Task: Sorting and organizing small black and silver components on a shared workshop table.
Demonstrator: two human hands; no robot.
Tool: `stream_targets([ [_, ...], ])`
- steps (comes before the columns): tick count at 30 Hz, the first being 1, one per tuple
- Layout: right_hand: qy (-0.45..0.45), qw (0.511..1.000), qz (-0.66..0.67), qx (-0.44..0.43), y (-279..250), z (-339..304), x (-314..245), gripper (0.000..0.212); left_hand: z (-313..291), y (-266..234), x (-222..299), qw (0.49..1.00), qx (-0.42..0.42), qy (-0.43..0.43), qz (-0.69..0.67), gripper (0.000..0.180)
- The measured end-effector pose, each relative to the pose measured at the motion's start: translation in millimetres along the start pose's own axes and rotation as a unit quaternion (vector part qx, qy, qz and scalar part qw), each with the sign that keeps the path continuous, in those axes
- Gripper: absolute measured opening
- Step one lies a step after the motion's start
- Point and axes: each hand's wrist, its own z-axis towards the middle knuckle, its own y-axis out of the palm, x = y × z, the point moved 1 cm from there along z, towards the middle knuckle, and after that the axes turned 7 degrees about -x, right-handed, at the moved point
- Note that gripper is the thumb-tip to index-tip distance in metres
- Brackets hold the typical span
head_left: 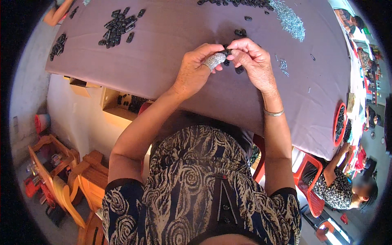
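Note:
Over the cloth-covered table, my left hand (192, 71) and my right hand (259, 67) meet fingertip to fingertip. Between them is a small black plastic piece (227, 52), pinched from both sides and partly hidden by the fingers. My left thumb is wrapped in a silvery grey covering (214, 61). Loose black pieces (239, 70) lie just below and beyond my hands. To the right of my right hand is a small scatter of tiny shiny metal parts (283, 66).
A heap of black pieces (118, 28) lies left, another (237, 2) at the back beside a pile of shiny metal parts (289, 21). A red-rimmed basket (338, 134) stands at the right edge. An open cardboard box (112, 104) sits below the left edge. A person (335, 179) sits right.

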Motion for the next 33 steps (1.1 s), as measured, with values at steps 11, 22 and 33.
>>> stream_targets([
  [11,0.004,1.000,-0.012,-0.010,2,0,1,0.008,0,2,1,1.000,-0.002,-0.009,-0.006,0.027],
  [22,0.005,0.999,-0.025,-0.023,5,-1,-5,0.007,-2,4,8,0.999,-0.015,-0.008,0.036,0.027],
  [33,0.043,0.995,-0.021,-0.085,-1,-2,-1,0.005,-3,3,-2,0.996,-0.009,0.018,0.083,0.030],
])
